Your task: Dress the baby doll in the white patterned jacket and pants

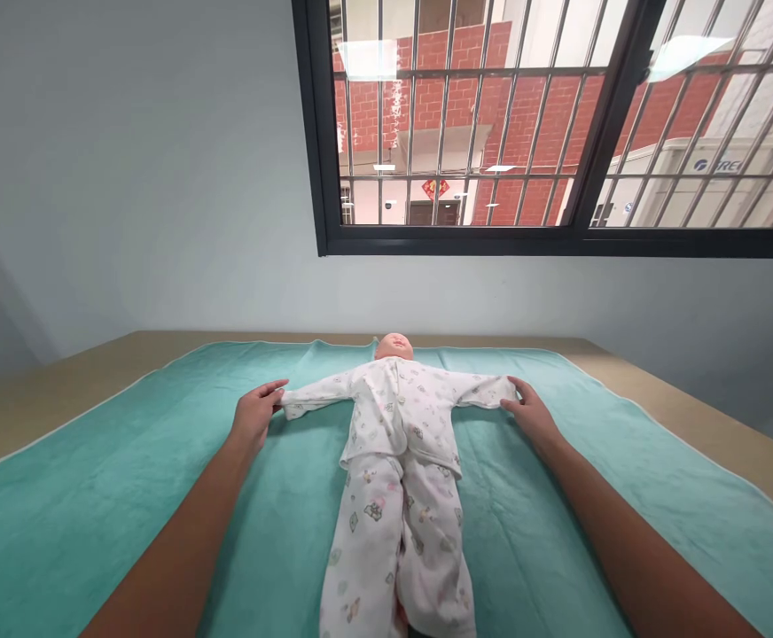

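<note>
A baby doll (394, 346) lies on its back with its head toward the wall. It wears a white patterned long-sleeved top (386, 403) and matching trousers (368, 540). Both of its sleeves are stretched out sideways. At the cuff of the sleeve on the left, my left hand (254, 415) is closed in a pinch. My right hand (529, 412) pinches the cuff of the other sleeve between thumb and fingers. The doll's hands do not show beyond the cuffs. The lower ends of the trousers run toward the bottom edge of the view.
A green blanket (160, 478) with a pale edge lies under the doll on a wooden table (94, 372). Behind it rises a pale wall (227, 283). A dark-framed window (453, 241) with metal bars sits in the wall.
</note>
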Available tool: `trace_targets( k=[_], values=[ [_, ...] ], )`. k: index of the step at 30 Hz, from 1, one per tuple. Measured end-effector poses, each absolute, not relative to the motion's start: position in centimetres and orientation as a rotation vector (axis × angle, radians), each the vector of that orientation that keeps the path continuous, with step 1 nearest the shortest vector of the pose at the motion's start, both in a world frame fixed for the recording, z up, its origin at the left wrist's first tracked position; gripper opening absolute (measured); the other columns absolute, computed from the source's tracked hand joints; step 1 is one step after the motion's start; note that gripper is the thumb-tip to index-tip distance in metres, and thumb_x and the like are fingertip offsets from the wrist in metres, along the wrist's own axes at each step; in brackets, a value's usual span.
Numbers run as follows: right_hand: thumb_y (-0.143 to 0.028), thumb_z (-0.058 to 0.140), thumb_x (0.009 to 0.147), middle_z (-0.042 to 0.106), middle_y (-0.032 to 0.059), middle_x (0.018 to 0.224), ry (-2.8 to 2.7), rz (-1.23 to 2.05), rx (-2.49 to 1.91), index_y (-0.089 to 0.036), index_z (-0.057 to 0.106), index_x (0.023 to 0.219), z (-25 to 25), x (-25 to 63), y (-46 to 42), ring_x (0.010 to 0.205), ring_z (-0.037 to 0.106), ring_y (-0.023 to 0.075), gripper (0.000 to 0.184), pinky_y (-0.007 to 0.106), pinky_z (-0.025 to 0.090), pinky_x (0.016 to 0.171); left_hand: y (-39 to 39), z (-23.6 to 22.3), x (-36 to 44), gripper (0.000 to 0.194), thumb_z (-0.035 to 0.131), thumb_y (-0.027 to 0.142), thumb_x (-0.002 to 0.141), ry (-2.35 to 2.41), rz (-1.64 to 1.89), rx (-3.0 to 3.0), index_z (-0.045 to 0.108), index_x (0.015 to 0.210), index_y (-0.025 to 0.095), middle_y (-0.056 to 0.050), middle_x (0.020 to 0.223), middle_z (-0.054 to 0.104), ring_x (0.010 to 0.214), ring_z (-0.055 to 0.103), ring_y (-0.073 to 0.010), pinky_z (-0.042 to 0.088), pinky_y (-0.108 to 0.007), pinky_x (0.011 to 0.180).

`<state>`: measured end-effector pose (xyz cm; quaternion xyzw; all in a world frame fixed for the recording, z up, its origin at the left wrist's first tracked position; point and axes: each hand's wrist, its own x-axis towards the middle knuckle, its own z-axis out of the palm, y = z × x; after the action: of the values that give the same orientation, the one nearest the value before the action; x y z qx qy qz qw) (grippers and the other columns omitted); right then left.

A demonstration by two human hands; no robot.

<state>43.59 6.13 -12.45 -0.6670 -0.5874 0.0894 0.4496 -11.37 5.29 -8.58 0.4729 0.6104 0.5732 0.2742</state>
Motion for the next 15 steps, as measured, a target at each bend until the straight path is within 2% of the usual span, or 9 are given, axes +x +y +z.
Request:
trace_targets(
  k=[4,8,11,13,15],
  values=[
    [-0.031,0.051,0.077,0.063,0.0091,0.115,-1.461,0.154,-1.818,-0.022,0.048,0.134,-12.7,44.0,5.8,0.087,0.064,0.0215,0.058,0.032,0.051,0.079,4.9,-9.3,-11.9,0.038,0.057,0.031,0.075,1.819,1.499,1.335,0.069,0.106,0.014,-0.007,0.090,0.067,0.082,0.063,-0.0211,0.054,-0.034,0.077],
    [-0.027,0.050,0.077,0.052,0.0154,0.126,-1.440,0.012,-1.877,-0.017,0.059,0.121,-12.8,43.4,4.9,0.107,0.058,0.0293,0.046,0.040,0.045,0.093,4.5,-9.9,-10.7,0.023,0.060,0.025,0.073,2.029,1.384,1.491,0.071,0.093,0.019,-0.011,0.112,0.061,0.109,0.056,-0.0311,0.043,-0.043,0.096],
    [-0.023,0.050,0.077,0.039,0.0143,0.141,-1.503,-0.111,-1.847,-0.018,0.056,0.125,-12.5,41.6,4.3,0.124,0.045,0.0321,0.048,0.043,0.036,0.105,4.4,-9.9,-8.8,0.031,0.054,0.023,0.081,2.064,1.322,1.770,0.066,0.110,0.024,-0.008,0.136,0.050,0.128,0.043,-0.0291,0.033,-0.040,0.108],
    [-0.023,0.048,0.081,0.035,0.0097,0.148,-1.694,-0.193,-1.754,-0.022,0.051,0.131,-12.2,39.9,4.2,0.131,0.039,0.0296,0.050,0.042,0.032,0.109,4.6,-10.0,-7.6,0.040,0.047,0.029,0.089,2.045,1.193,2.069,0.055,0.128,0.025,-0.007,0.147,0.040,0.135,0.036,-0.0267,0.030,-0.039,0.111],
    [-0.031,0.045,0.088,0.034,0.0079,0.151,-1.915,-0.238,-1.660,-0.023,0.045,0.137,-12.2,38.5,4.3,0.135,0.036,0.0281,0.050,0.042,0.030,0.110,4.7,-10.4,-6.9,0.051,0.043,0.037,0.092,1.988,0.975,2.293,0.041,0.141,0.024,-0.008,0.153,0.033,0.138,0.032,-0.0264,0.030,-0.039,0.111]
  ],
)
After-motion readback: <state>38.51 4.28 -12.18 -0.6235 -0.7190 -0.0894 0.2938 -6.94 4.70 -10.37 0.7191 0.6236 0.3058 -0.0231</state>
